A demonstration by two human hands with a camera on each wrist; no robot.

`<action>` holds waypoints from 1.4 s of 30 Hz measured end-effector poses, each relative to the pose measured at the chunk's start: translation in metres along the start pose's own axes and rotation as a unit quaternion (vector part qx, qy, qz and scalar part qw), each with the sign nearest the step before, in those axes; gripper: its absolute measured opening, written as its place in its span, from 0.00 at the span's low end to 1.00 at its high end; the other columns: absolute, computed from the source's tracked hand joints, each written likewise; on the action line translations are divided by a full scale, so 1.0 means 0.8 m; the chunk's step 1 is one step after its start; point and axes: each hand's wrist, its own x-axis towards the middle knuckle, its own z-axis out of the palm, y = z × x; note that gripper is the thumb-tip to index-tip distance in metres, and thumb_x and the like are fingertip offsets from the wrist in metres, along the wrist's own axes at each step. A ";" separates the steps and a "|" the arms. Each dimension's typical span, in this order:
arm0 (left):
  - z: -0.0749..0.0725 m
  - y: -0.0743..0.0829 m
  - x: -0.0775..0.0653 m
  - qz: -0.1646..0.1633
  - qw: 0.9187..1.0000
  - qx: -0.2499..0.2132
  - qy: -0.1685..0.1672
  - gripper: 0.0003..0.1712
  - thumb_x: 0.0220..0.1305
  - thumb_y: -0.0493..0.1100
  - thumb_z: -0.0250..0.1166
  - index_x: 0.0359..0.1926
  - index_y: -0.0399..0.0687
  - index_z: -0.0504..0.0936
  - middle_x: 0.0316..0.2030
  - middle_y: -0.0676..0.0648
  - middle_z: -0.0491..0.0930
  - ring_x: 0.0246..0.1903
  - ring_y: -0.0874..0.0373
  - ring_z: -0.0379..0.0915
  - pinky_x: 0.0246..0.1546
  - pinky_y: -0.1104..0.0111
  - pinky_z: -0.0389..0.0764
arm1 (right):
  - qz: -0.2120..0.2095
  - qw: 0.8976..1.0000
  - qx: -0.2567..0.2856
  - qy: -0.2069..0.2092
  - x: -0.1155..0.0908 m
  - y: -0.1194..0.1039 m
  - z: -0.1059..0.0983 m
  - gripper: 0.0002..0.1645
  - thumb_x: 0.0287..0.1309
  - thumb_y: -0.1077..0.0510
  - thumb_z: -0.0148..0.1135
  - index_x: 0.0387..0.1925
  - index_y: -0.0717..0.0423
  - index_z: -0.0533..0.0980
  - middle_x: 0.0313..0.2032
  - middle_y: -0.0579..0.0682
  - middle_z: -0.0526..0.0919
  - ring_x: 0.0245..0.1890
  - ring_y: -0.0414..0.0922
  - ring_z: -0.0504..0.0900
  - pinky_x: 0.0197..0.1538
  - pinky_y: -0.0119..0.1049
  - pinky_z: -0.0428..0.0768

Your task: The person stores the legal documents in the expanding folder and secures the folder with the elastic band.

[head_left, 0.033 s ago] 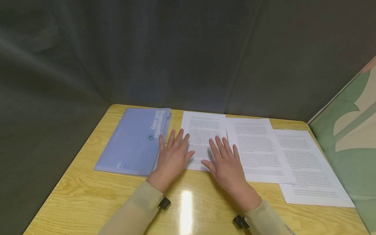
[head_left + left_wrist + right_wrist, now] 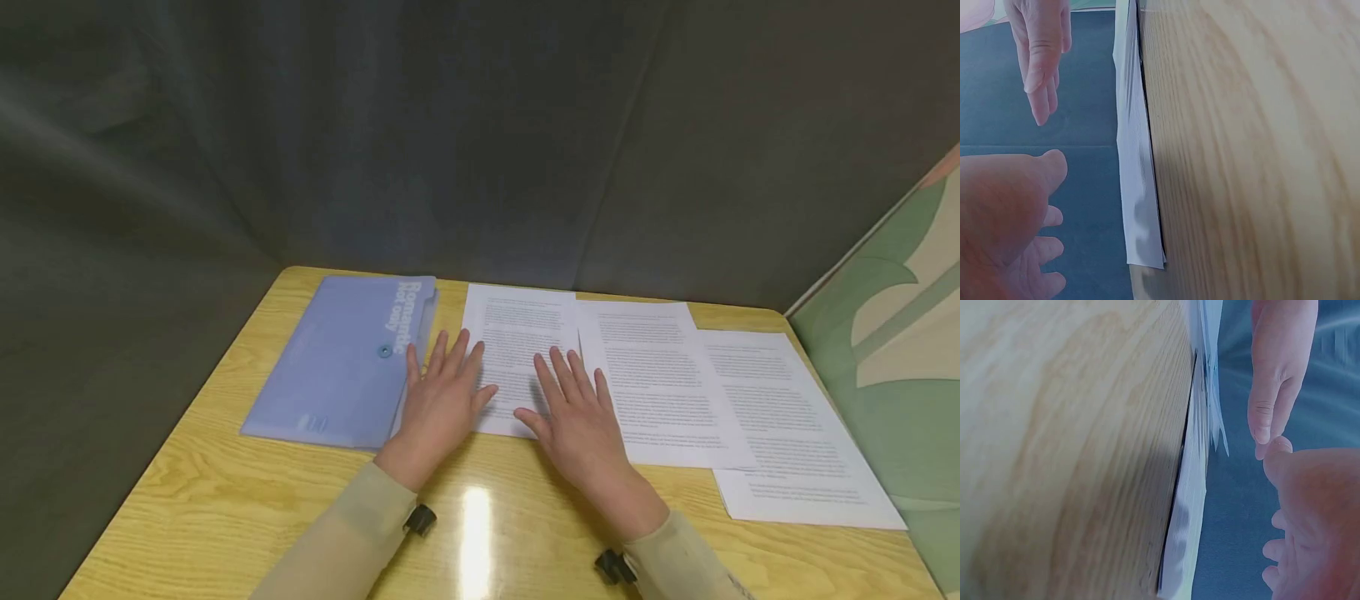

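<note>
In the head view both hands are held with spread, fairly straight fingers and grip nothing. My left hand (image 2: pixel 438 408) overlaps the right edge of a blue-purple document folder (image 2: pixel 330 367) and the left side of a printed sheet (image 2: pixel 525 325). Over that sheet's right side and the neighbouring printed sheet (image 2: pixel 660 375) is my right hand (image 2: pixel 581 429). Both wrist views show the left hand (image 2: pixel 1007 219) and right hand (image 2: pixel 1322 519) raised above the tabletop. Pale lettering and a round button mark the folder's flap, which lies closed.
A third set of printed sheets (image 2: pixel 795 433) lies at the right, partly under the middle one. The wooden table (image 2: pixel 202 500) reflects a bright light near its front. A dark curtain (image 2: pixel 480 150) hangs behind, and a green patterned cloth (image 2: pixel 885 350) borders the right side.
</note>
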 end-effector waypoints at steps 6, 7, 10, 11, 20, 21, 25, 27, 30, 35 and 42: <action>-0.002 0.001 0.000 0.001 1.000 0.010 0.006 0.41 0.84 0.67 0.54 0.86 0.53 0.63 0.87 0.44 0.50 0.87 0.40 0.38 0.78 0.28 0.39 | -0.004 1.000 0.004 0.006 0.003 0.003 0.003 0.50 0.79 0.36 0.62 0.87 0.56 0.58 0.86 0.60 0.55 0.87 0.60 0.48 0.82 0.68 0.47; -0.002 0.001 0.000 0.002 1.000 0.012 0.009 0.41 0.84 0.67 0.54 0.86 0.53 0.63 0.87 0.44 0.50 0.87 0.40 0.38 0.78 0.28 0.40 | -0.006 1.000 0.004 0.008 0.004 0.003 0.003 0.50 0.79 0.36 0.62 0.87 0.56 0.58 0.86 0.60 0.55 0.87 0.60 0.48 0.82 0.68 0.48; -0.002 0.000 0.000 0.002 1.000 0.017 0.015 0.41 0.84 0.67 0.54 0.86 0.52 0.64 0.87 0.43 0.51 0.86 0.39 0.40 0.77 0.27 0.42 | -0.009 1.000 0.003 0.014 0.007 0.004 0.004 0.50 0.78 0.37 0.63 0.87 0.56 0.58 0.86 0.61 0.56 0.87 0.61 0.48 0.82 0.68 0.48; -0.002 -0.001 0.000 0.003 1.000 0.015 0.019 0.41 0.84 0.66 0.55 0.85 0.52 0.65 0.87 0.43 0.52 0.86 0.39 0.41 0.77 0.27 0.43 | -0.009 1.000 0.003 0.015 0.007 0.005 0.004 0.50 0.78 0.37 0.63 0.87 0.56 0.58 0.86 0.61 0.56 0.87 0.61 0.48 0.82 0.68 0.48; -0.014 -0.018 0.001 -0.018 1.000 -0.007 0.019 0.42 0.83 0.65 0.58 0.85 0.49 0.66 0.86 0.41 0.54 0.86 0.37 0.42 0.77 0.26 0.43 | -0.007 0.999 0.038 0.008 0.021 -0.002 0.011 0.49 0.79 0.37 0.62 0.87 0.57 0.58 0.86 0.60 0.54 0.87 0.61 0.48 0.82 0.68 0.46; -0.015 -0.021 0.002 -0.021 1.000 -0.008 0.017 0.42 0.83 0.65 0.57 0.85 0.49 0.65 0.86 0.41 0.53 0.86 0.37 0.42 0.77 0.26 0.43 | -0.008 0.999 0.039 0.008 0.023 -0.003 0.013 0.49 0.79 0.37 0.62 0.87 0.57 0.58 0.86 0.61 0.54 0.87 0.61 0.48 0.82 0.68 0.46; -0.018 -0.032 0.006 -0.034 0.999 -0.014 0.014 0.42 0.84 0.65 0.58 0.85 0.49 0.64 0.87 0.41 0.52 0.86 0.37 0.41 0.77 0.26 0.42 | -0.010 0.999 0.041 0.003 0.030 -0.008 0.017 0.50 0.79 0.36 0.62 0.87 0.57 0.58 0.86 0.60 0.54 0.86 0.61 0.48 0.82 0.68 0.46; -0.020 -0.038 0.007 -0.041 0.999 -0.018 0.013 0.41 0.84 0.64 0.58 0.86 0.49 0.64 0.87 0.41 0.51 0.86 0.37 0.40 0.77 0.26 0.41 | -0.010 0.999 0.041 0.001 0.034 -0.010 0.019 0.50 0.79 0.36 0.62 0.87 0.57 0.58 0.86 0.60 0.54 0.86 0.61 0.48 0.82 0.68 0.46; -0.022 -0.047 0.009 -0.047 0.999 -0.022 0.016 0.41 0.84 0.64 0.57 0.86 0.49 0.63 0.87 0.40 0.51 0.86 0.36 0.42 0.77 0.26 0.43 | -0.012 0.999 0.043 -0.006 0.039 -0.014 0.022 0.50 0.79 0.36 0.61 0.87 0.57 0.58 0.86 0.60 0.54 0.86 0.62 0.48 0.82 0.68 0.47; -0.024 -0.063 0.010 -0.065 0.997 -0.039 0.010 0.42 0.85 0.63 0.56 0.87 0.48 0.61 0.87 0.40 0.48 0.86 0.34 0.40 0.76 0.26 0.41 | -0.014 0.998 0.060 -0.030 0.045 -0.022 0.026 0.50 0.80 0.35 0.59 0.87 0.56 0.57 0.86 0.60 0.53 0.87 0.61 0.47 0.83 0.66 0.45; -0.025 -0.087 0.009 -0.096 0.993 -0.066 0.000 0.43 0.85 0.64 0.56 0.88 0.49 0.58 0.88 0.38 0.45 0.86 0.34 0.36 0.76 0.25 0.40 | -0.021 0.996 0.073 -0.052 0.056 -0.034 0.034 0.50 0.81 0.34 0.57 0.88 0.56 0.55 0.87 0.58 0.51 0.87 0.60 0.44 0.83 0.64 0.43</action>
